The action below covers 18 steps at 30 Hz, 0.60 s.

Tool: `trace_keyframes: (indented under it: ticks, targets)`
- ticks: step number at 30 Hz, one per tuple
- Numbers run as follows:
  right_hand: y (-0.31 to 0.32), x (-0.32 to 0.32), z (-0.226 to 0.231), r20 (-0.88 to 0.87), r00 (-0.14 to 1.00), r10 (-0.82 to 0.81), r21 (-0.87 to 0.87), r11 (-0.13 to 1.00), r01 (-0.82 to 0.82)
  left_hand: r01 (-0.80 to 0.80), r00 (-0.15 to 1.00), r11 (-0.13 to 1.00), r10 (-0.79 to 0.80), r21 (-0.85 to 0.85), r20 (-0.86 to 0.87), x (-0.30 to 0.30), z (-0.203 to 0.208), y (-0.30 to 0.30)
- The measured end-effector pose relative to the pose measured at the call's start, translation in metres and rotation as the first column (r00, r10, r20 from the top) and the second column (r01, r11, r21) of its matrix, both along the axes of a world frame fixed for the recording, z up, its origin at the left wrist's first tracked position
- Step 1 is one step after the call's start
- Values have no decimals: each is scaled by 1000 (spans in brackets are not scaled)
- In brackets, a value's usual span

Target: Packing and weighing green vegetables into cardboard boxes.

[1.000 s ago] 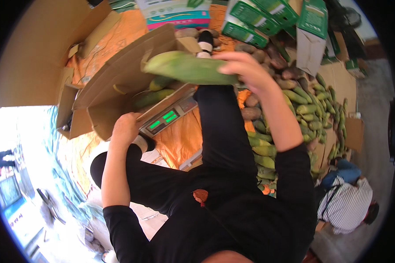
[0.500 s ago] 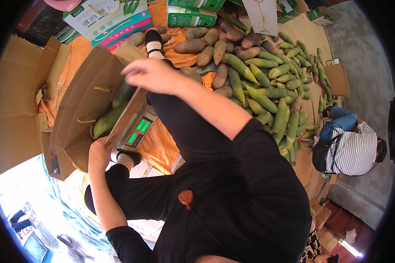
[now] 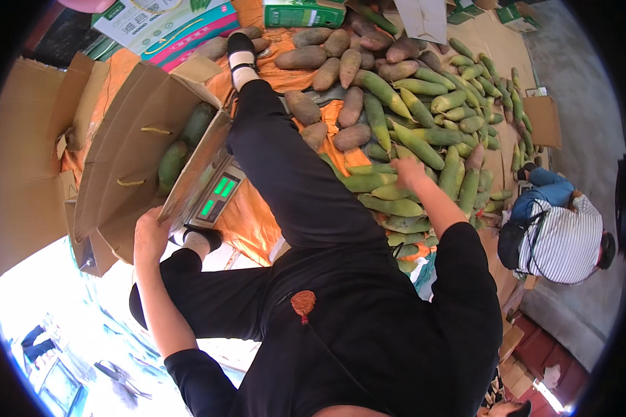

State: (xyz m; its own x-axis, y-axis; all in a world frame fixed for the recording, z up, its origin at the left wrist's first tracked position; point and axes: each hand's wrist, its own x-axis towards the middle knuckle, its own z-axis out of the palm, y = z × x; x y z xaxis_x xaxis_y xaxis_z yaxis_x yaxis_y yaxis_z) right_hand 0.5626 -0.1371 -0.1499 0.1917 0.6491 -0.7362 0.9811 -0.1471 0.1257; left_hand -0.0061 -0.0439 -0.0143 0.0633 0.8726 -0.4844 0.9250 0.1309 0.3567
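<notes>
1. Left: an open brown carton (image 3: 115, 156) stands tilted, two yellow cord handles on its inner wall
2. Left hand (image 3: 151, 236): fingers and thumb clamped on the near edge of the carton wall
3. Inside the carton, at its right side: at least two green vegetables (image 3: 172, 167)
4. Right of the carton, close beside it: a scale (image 3: 209, 224) with a lit green display (image 3: 225, 186)
5. Centre, far: brownish tubers (image 3: 301, 57), loosely spread on orange sheeting (image 3: 247, 233)
6. Right hand (image 3: 412, 175): lowered onto the near left part of a heap of long green vegetables (image 3: 417, 142); whether it grasps one cannot be determined
7. Right: a co-worker (image 3: 560, 233) in a striped top, well apart from the heap
</notes>
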Motion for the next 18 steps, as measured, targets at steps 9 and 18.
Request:
trace_keyframes:
  ticks: [9, 18]
  targets:
    - [-47, -11, -18, 130, 944, 303, -95, 952, -292, 16, 1000, 999, -15, 50, -23, 11, 9, 1]
    - [8, -20, -3, -212, 974, -79, 206, 971, 124, -18, 1000, 998, 18, 56, -2, -5, -4, -6]
